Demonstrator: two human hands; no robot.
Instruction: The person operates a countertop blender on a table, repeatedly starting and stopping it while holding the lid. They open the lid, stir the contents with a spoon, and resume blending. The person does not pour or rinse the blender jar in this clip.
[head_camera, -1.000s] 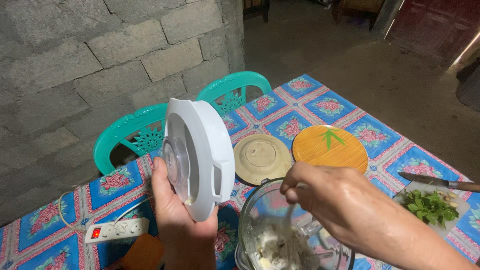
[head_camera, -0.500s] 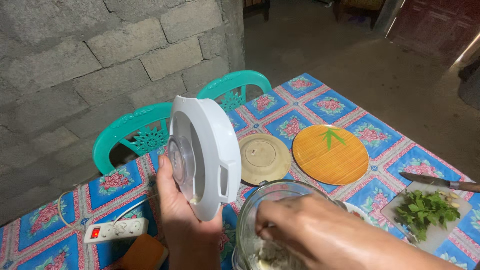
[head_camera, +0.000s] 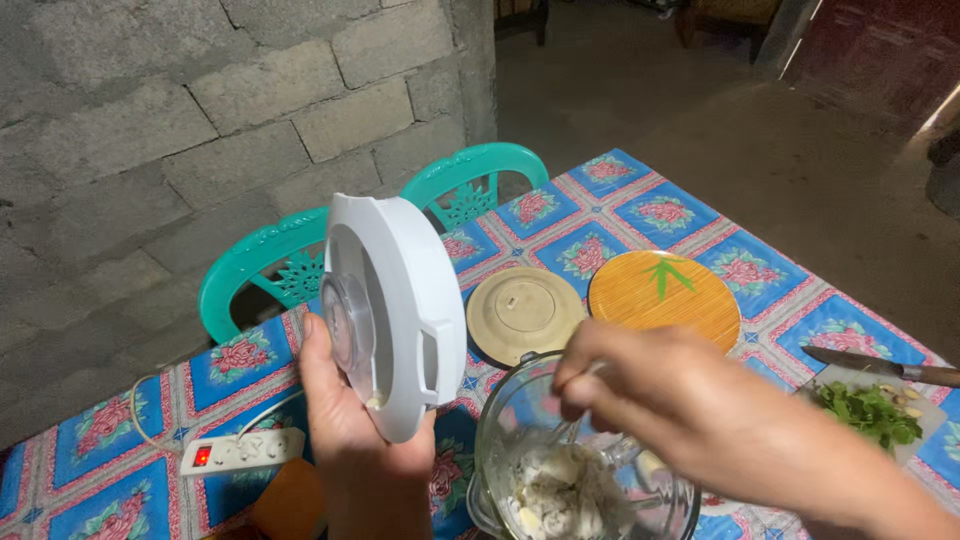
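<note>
Carefully, a Blender Jar Is Stirred

Pale mixture in the glass blender jar (head_camera: 575, 470), at the table's near edge, is worked by the right hand (head_camera: 650, 400) clenched on a thin utensil; strokes are best kept low. The white lid (head_camera: 395, 315) is gripped upright in the left hand (head_camera: 350, 420).

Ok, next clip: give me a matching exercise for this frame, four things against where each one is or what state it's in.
Things:
1. white lid
2. blender jar
3. orange plate
4. knife

Places or states:
A. lying flat on the tablecloth beside the upturned beige plate
B. held up on edge in the left hand
C. at the right edge of the table, next to the green leaves
D. open, with a pale mash inside, right hand above it

Pairs: 1-B, 2-D, 3-A, 4-C
</note>
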